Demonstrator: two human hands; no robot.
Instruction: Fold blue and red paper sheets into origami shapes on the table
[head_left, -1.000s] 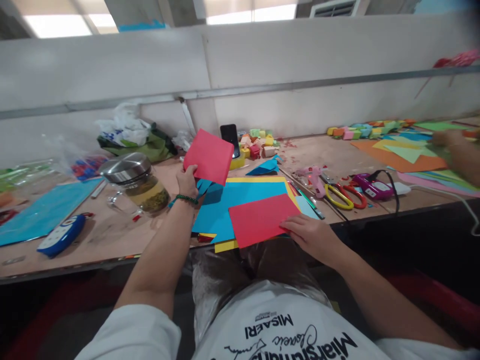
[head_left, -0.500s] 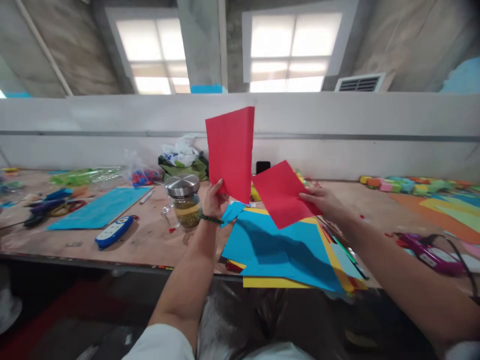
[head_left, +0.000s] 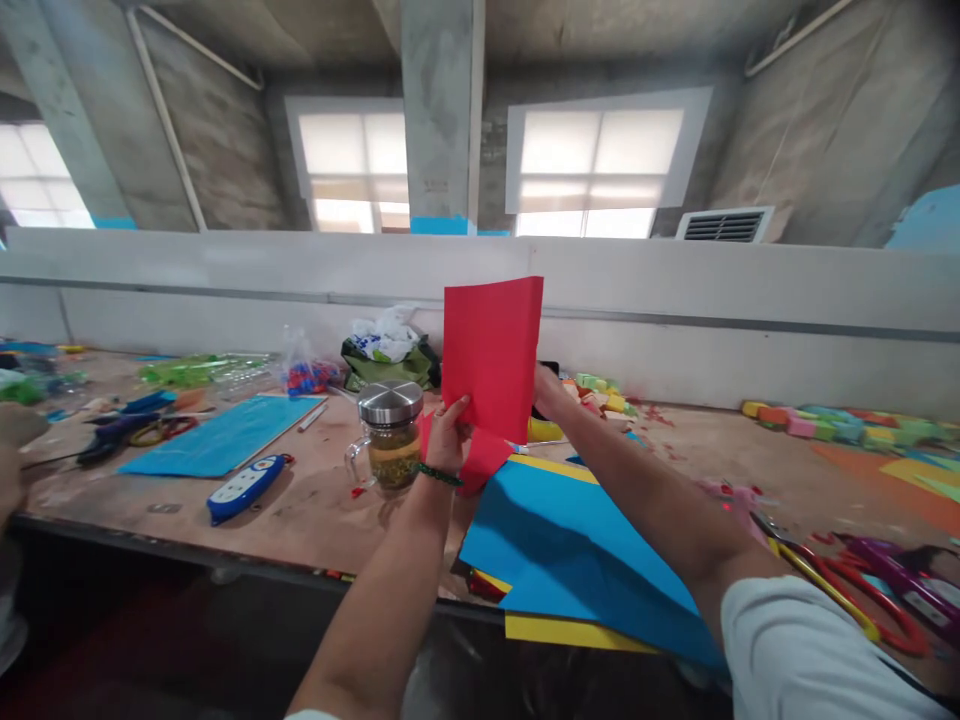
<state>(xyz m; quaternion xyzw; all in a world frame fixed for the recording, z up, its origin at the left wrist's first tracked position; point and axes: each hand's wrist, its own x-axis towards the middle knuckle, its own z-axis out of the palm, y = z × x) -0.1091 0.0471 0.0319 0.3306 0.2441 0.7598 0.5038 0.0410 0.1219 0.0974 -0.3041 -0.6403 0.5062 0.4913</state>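
Observation:
A folded sheet of red paper [head_left: 489, 350] stands upright above the table, my left hand [head_left: 450, 432] pinching its lower left corner. My right hand [head_left: 551, 393] reaches behind the right edge of this sheet, so its fingers are hidden. Under and behind my left hand lies a second piece of red paper [head_left: 484, 460], partly covered. Sheets of blue paper [head_left: 577, 545] and yellow paper [head_left: 570, 633] are stacked in front of me, jutting over the table's front edge.
Left of my hand stands a glass mug [head_left: 394, 450] with a metal lid. A blue-and-white power strip [head_left: 247, 488], a blue board [head_left: 225, 435] and scissors [head_left: 847, 585] lie about. Colourful blocks [head_left: 847, 425] line the back right. Another person's hand [head_left: 19, 435] shows at far left.
My right hand has moved left, behind the upright red sheet. The red piece it held now lies low by my left hand. The view has tilted up and turned slightly left.

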